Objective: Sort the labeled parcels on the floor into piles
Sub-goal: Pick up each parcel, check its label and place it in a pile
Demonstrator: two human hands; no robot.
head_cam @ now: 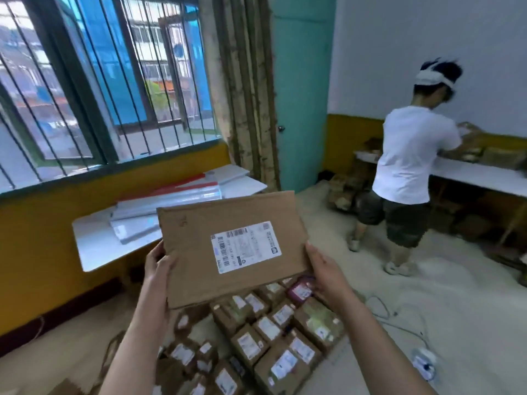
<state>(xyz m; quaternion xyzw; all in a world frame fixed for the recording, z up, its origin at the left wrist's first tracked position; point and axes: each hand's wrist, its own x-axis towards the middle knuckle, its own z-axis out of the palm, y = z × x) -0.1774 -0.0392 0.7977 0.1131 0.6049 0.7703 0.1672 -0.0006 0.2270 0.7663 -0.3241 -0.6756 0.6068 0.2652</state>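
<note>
Floor [427,303] pile of labeled parcels [265,337] fills lower centre of frame. Flat cardboard parcel [199,252], label [245,247] up, held mid-frame above them. Left hand [156,262] grip clamped on its left edge, right hand [320,266] on right edge. Risk: edge-only hold, thin card could flex and slip onto sorted boxes.

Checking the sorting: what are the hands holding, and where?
A flat cardboard parcel, gripped at its lower side edges: left hand, right hand.
</note>
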